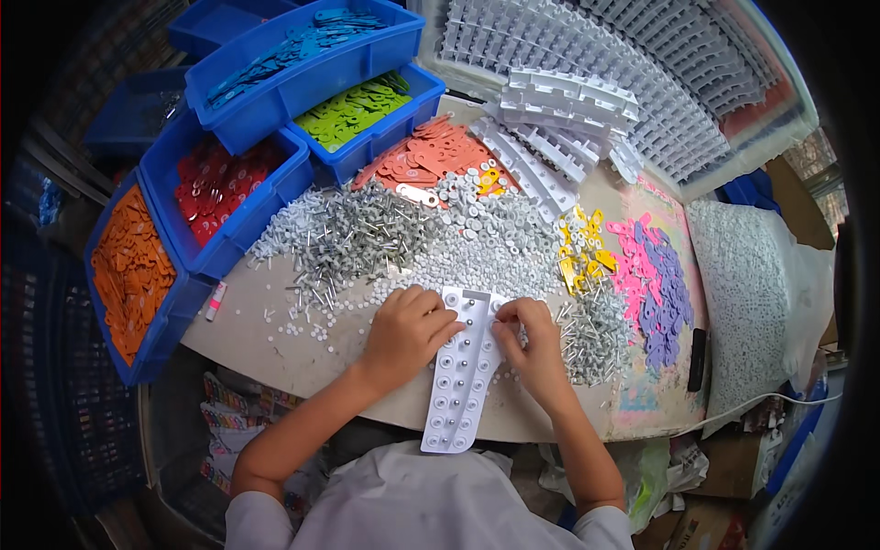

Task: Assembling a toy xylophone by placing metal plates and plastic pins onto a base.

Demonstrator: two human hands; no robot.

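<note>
A long white plastic strip [464, 385] lies lengthwise before me, its near end over the table's edge. Round white washer-like pieces line both its sides, and small metal pins stand along its middle. My left hand [409, 335] is at the strip's upper left, with curled fingers reaching over its edge. At the upper right edge my right hand [530, 345] has thumb and fingers bent together. Anything small between the fingers of either hand is too hidden to make out. Just beyond the hands spreads a heap of small white round pieces [486, 255].
Metal rivets [362, 236] lie heaped left, more rivets [591, 339] right. Beyond are salmon tags [426, 151], yellow pieces [587, 247] and purple tags [662, 298]. Blue bins [247, 240] stand left. White strips [568, 105] are stacked at the back; a filled plastic bag [747, 302] stands right.
</note>
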